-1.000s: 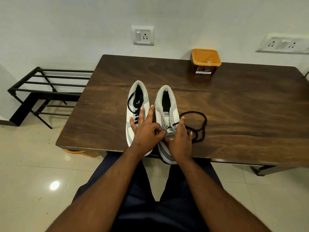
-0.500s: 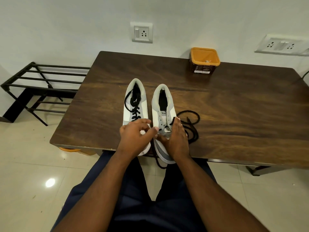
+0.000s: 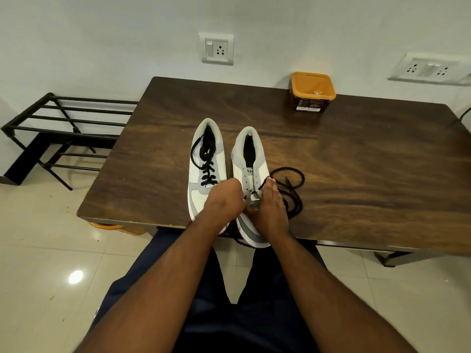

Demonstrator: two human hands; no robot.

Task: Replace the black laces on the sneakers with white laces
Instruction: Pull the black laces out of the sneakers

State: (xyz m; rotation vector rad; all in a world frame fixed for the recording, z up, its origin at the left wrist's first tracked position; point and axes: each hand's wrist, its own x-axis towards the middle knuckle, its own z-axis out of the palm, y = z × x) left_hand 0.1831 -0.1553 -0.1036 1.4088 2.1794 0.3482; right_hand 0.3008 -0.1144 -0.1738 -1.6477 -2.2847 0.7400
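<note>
Unlacing at frame centre: curled left hand [image 3: 224, 200] and right hand [image 3: 270, 212] pinch the black lace [image 3: 293, 197] at the right sneaker [image 3: 251, 174]; next, probably draw it free of the lowest eyelets.

A dark wooden table [image 3: 356, 159] bears two sneakers [image 3: 207, 159], a loose black lace [image 3: 293, 189] and an orange tub [image 3: 312, 94].

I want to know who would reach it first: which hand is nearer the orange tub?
Right. The right hand lies on the right sneaker, below and slightly left of the orange tub; the left hand sits farther left, over the left sneaker.
</note>
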